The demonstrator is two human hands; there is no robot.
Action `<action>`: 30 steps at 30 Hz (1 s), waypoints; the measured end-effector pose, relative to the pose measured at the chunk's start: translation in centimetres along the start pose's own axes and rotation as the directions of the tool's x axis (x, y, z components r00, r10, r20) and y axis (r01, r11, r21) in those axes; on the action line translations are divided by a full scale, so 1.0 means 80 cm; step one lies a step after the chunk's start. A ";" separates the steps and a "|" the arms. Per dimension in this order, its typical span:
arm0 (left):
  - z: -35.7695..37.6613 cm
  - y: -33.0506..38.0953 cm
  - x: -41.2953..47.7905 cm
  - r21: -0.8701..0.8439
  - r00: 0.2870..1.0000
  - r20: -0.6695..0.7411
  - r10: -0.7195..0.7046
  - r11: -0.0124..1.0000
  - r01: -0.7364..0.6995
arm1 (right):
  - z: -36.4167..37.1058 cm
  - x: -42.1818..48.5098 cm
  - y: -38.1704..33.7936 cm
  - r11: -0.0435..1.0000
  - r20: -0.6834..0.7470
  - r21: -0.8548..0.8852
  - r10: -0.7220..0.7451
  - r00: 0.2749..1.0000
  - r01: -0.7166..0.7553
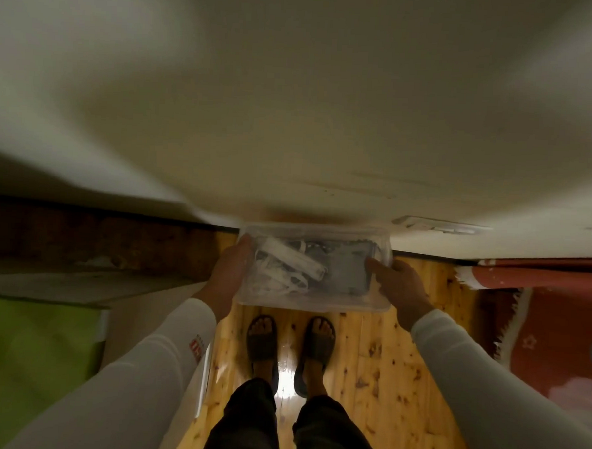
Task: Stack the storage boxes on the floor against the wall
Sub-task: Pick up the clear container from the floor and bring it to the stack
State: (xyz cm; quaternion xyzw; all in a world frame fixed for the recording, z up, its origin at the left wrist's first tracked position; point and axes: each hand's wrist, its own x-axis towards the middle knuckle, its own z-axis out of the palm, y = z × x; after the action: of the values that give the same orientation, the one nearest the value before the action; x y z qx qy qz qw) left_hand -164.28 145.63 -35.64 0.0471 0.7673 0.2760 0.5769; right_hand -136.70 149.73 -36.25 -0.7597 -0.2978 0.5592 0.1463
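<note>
Carrying box (314, 270) close to wall (293, 121), gripped at its short ends by left hand (228, 272) and right hand (399, 284), fingers curled over the rim. Seemingly held above floor (367, 348), though blurred. Next: lower level, snug to wall, then let go.
</note>
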 end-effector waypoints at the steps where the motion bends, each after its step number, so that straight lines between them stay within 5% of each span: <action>1: 0.000 0.002 0.004 0.016 1.000 -0.005 -0.003 1.000 0.003 | 0.001 0.003 -0.001 1.000 -0.003 -0.003 -0.001 1.000 0.001; 19: 0.003 -0.004 0.015 0.096 0.974 0.046 0.224 0.969 -0.227 | 0.010 0.018 0.011 0.999 -0.009 -0.041 0.006 1.000 -0.007; 30: 0.001 -0.015 0.015 0.080 0.972 0.021 0.235 0.968 -0.236 | 0.009 0.009 0.015 1.000 -0.012 -0.025 0.000 1.000 -0.001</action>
State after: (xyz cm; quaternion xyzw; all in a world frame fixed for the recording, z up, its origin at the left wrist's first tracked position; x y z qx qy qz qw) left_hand -164.29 145.09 -37.28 0.1633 0.7638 0.3106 0.5418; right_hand -136.88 149.17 -37.64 -0.7648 -0.3037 0.5511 0.1385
